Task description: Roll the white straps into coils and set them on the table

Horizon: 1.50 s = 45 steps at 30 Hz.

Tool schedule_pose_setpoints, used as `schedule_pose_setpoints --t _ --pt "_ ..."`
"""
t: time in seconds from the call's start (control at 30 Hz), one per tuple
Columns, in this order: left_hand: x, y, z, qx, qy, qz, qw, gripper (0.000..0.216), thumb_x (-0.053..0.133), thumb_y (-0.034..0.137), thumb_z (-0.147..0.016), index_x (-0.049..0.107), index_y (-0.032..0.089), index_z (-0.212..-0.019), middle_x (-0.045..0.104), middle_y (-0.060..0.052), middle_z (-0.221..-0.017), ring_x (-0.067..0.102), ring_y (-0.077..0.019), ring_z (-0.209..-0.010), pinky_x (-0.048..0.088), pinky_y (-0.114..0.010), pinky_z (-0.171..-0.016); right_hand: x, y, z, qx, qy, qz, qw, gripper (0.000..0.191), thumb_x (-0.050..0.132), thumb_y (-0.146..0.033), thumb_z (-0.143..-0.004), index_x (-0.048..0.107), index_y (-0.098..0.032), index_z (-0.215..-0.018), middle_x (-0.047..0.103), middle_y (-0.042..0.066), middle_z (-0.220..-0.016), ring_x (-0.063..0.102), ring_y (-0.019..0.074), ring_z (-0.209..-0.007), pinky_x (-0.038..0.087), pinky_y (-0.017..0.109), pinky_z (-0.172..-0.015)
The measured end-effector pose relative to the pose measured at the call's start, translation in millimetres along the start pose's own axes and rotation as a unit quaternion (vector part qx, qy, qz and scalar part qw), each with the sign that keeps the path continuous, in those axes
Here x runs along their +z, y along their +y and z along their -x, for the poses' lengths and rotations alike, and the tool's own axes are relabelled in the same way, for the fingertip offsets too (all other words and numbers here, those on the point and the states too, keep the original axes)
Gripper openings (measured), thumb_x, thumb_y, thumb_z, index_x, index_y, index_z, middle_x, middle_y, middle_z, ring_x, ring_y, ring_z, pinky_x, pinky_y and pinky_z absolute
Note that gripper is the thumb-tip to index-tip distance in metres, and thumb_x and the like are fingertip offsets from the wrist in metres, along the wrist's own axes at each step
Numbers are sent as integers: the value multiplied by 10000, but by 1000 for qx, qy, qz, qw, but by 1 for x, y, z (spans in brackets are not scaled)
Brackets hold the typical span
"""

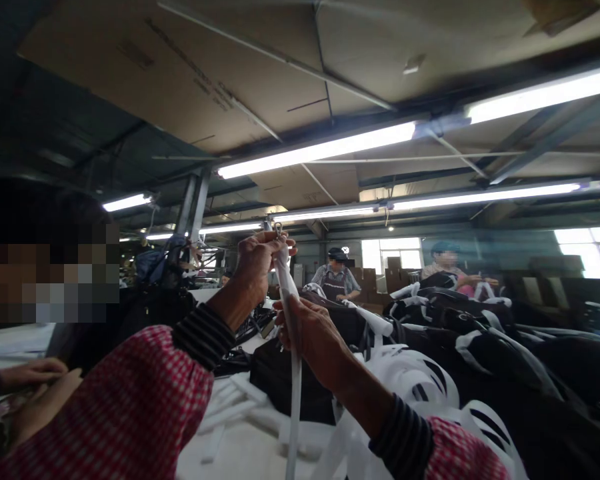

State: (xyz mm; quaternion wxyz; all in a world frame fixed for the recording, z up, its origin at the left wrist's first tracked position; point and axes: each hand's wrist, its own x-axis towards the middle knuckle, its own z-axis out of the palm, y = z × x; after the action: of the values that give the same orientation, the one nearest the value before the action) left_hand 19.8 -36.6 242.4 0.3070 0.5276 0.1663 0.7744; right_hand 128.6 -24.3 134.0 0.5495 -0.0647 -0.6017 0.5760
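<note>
In the head view, my left hand (257, 260) is raised and pinches the upper end of a long white strip (293, 387). A small metal hook (279, 229) sticks up just above those fingers. Lower down, my right hand (313, 327) has its fingers closed round the same strip, which hangs below it out of the frame. Whether something lies inside the strip I cannot tell. Behind my hands lies a black bag (297, 387), partly hidden by the strip and my right arm.
White strips (405, 380) curl in a loose heap at lower right. Black bags (460, 333) with white wrapping are piled beyond. More white pieces (240, 407) lie on the table. A person (35, 373) is close on the left; two others (335, 277) work farther back.
</note>
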Motion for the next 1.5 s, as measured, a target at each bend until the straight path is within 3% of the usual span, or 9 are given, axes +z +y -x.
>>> schedule_pose_setpoints --t 0.13,0.23,0.33,0.57,0.73,0.93,1.03,1.3,1.5 --pt "5 -15 15 -8 -8 -11 1000 126 732 144 -739 703 133 -862 764 -53 -774 718 -172 -636 529 -261 -601 4 -6 -13 -32 13 -9 999 434 800 -542 -768 709 -144 -913 621 2 -684 511 89 -492 392 211 -462" --pt "4 -18 20 5 -5 -25 1000 152 763 195 -733 690 140 -855 759 -52 -785 716 -173 -639 535 -264 -595 1 -16 -18 -44 28 12 999 427 817 -530 -744 692 -128 -815 517 -39 -559 364 44 -425 260 180 -406" --pt "-2 -15 19 24 2 -51 998 219 823 226 -673 690 129 -817 736 -44 -716 699 -180 -604 542 -276 -571 -10 -30 -16 -64 26 90 993 419 789 -523 -769 699 -114 -784 442 -58 -506 271 29 -406 151 191 -394" --pt "-15 -15 16 66 15 -97 993 347 920 272 -568 695 139 -796 716 -13 -701 664 -151 -593 548 -250 -548 -41 -64 -2 -65 -5 278 958 440 722 -544 -841 696 -110 -771 382 -65 -494 262 42 -433 123 215 -418" --pt "-25 -11 21 -44 -125 -176 975 360 863 440 -686 696 143 -803 731 -44 -765 673 -153 -638 556 -248 -561 -55 -71 11 -30 -25 332 942 413 715 -521 -844 681 -118 -760 354 -77 -480 248 51 -440 125 236 -434" --pt "-42 -15 28 -147 -367 -352 848 418 847 482 -715 759 141 -940 759 -53 -777 669 -149 -595 377 -181 -438 -67 -69 22 -14 -71 385 920 454 729 -525 -850 580 -144 -654 386 -66 -524 293 56 -475 164 246 -461" --pt "-55 -24 34 -191 -393 -338 833 377 816 485 -759 753 125 -852 752 -56 -689 626 -123 -498 309 -192 -439 -72 -67 28 5 -86 406 910 455 719 -514 -864 577 -142 -644 417 -57 -523 312 58 -481 186 247 -466" --pt "-79 -38 50 -274 -419 -313 807 403 804 512 -776 743 130 -889 775 -74 -782 670 -147 -603 413 -204 -525 -79 -52 37 55 -114 423 897 483 719 -527 -854 555 -145 -605 448 -47 -505 325 63 -476 207 251 -467" --pt "-77 -51 58 -324 -460 -283 777 442 711 588 -855 711 149 -905 634 -1 -521 448 -90 -396 313 -185 -403 -79 -46 33 76 -156 402 899 469 736 -541 -844 601 -136 -649 432 -56 -521 308 65 -482 190 253 -467"
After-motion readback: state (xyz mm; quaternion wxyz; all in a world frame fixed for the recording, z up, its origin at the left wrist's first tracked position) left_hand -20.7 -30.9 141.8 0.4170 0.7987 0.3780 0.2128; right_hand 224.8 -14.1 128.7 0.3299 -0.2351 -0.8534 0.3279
